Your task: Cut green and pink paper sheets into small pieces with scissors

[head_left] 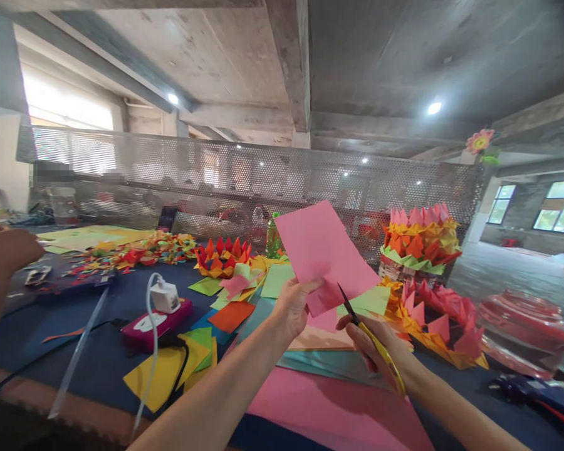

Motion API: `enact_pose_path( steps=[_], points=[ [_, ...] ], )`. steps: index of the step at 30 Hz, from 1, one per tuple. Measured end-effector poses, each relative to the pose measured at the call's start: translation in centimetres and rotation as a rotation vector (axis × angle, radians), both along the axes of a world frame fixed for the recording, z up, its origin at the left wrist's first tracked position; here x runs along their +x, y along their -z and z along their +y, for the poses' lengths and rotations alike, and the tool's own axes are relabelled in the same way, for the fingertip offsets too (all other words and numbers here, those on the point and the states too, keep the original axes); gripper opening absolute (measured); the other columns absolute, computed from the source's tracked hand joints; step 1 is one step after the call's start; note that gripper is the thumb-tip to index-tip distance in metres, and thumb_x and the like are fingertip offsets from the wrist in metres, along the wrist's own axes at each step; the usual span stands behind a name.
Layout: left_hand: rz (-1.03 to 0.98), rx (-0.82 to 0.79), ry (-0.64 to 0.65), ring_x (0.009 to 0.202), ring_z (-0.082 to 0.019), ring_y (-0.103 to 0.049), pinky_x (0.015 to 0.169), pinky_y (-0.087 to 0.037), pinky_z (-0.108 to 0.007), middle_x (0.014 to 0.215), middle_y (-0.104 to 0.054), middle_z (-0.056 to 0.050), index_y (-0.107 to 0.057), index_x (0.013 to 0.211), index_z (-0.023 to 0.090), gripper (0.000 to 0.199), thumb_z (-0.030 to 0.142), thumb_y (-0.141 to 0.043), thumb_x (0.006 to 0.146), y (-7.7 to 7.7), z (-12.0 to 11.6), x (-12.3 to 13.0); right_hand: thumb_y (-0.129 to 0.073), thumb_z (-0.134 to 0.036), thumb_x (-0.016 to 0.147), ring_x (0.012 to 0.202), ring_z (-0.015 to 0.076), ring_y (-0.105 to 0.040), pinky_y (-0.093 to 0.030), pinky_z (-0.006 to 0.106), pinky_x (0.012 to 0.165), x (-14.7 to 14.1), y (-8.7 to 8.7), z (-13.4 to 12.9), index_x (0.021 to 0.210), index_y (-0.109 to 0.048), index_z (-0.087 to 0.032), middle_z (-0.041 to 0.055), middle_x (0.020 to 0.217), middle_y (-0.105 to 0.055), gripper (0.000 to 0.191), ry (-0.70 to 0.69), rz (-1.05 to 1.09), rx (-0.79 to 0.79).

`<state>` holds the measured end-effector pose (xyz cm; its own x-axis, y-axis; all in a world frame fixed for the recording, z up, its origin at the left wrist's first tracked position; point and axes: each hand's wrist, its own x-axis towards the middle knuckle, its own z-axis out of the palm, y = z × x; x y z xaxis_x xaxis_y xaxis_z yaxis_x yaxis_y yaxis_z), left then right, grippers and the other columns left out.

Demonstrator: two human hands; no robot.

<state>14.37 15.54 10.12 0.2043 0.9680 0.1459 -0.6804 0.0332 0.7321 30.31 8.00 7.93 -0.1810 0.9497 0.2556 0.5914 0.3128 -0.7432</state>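
Note:
My left hand [295, 307] pinches the lower left part of a pink sheet of paper [326, 254], held up and tilted above the table. In my right hand [373, 344] is a pair of scissors with yellow handles [384, 354]. Their dark blades point up and left, at the lower edge of the sheet. Whether the blades are touching the paper I cannot tell. Beneath both hands lies a stack of coloured paper, with light blue sheets [319, 365] and a larger pink sheet [329, 407] at the front.
Folded-paper rings [442, 319] and a stacked paper tower [420, 241] stand right, beside a clear jar [526, 332]. Left are a magenta power strip [157, 322] with a white charger [164, 295], cables, and a heap of paper scraps [145, 250]. Another person's arm [4, 263] reaches in.

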Motion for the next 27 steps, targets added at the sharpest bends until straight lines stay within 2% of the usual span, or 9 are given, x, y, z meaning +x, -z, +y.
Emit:
enact_pose_path(
  steps=[8,17,22,27],
  points=[
    [-0.015,0.010,0.011,0.073,-0.020,-0.067,0.071,-0.051,-0.032,0.085,-0.074,-0.010,-0.073,0.084,0.012,0.032,0.015,-0.081,0.053,0.01,-0.04,-0.05,-0.040,-0.063,0.087,0.034,0.0085,-0.038,-0.030,0.019,0.036,0.14,0.20,0.14,0.081,-0.054,-0.019,-0.0085,0.043,-0.038,0.047,0.005,-0.014,0.000],
    [0.011,-0.014,0.016,0.072,-0.020,-0.066,0.068,-0.051,-0.031,0.085,-0.074,-0.010,-0.073,0.085,0.012,0.035,0.018,-0.082,0.052,-0.11,-0.16,-0.13,-0.040,-0.064,0.086,0.033,0.0096,-0.043,-0.035,0.019,0.035,-0.04,0.22,-0.05,0.079,-0.054,-0.019,-0.0086,0.041,-0.038,0.048,0.053,-0.010,0.000],
    [0.010,-0.008,0.007,0.072,-0.019,-0.066,0.067,-0.051,-0.030,0.086,-0.074,-0.009,-0.073,0.086,0.013,0.034,0.017,-0.082,0.054,-0.19,-0.17,-0.14,-0.040,-0.065,0.086,0.029,0.0097,-0.040,-0.034,0.019,0.033,0.04,0.63,0.11,0.086,-0.059,-0.018,-0.0085,0.038,-0.040,0.051,0.077,0.024,-0.057],
    [0.022,-0.019,0.009,0.070,-0.020,-0.066,0.066,-0.050,-0.030,0.084,-0.074,-0.009,-0.073,0.080,0.013,0.029,0.017,-0.082,0.053,-0.41,-0.30,-0.17,-0.040,-0.065,0.085,0.028,0.0104,-0.041,-0.031,0.019,0.032,0.11,0.85,0.23,0.085,-0.060,-0.018,-0.0080,0.036,-0.039,0.052,0.087,0.014,-0.029]
  ],
)
